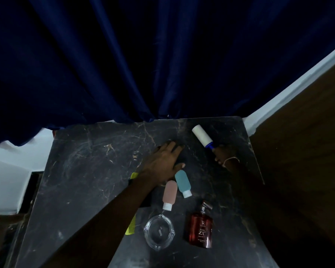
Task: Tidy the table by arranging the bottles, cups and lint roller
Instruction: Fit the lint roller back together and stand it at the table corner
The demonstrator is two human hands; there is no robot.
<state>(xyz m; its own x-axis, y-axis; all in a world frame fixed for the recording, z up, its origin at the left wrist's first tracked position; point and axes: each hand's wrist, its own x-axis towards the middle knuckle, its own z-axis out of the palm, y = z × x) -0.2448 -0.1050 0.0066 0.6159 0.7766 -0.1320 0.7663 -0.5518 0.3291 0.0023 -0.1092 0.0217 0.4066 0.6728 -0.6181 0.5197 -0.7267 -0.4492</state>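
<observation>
My right hand point(224, 156) grips the blue handle of the lint roller point(202, 138), whose white roll points up and left near the table's far right corner. Flat on the dark marble table point(89, 161) lies my left hand point(163, 160), fingers spread, holding nothing. Just below it lie a teal squeeze bottle point(183, 183) and a pink squeeze bottle point(169, 194), both on their sides with white caps toward me. A red perfume bottle point(200, 228) lies flat near the front. No cups are in view.
A clear glass ashtray point(159, 232) sits left of the perfume bottle. A yellow-green comb point(131, 227) lies partly under my left forearm. A dark blue curtain point(143, 64) hangs behind the table. A brown wooden surface point(302, 142) borders the right side.
</observation>
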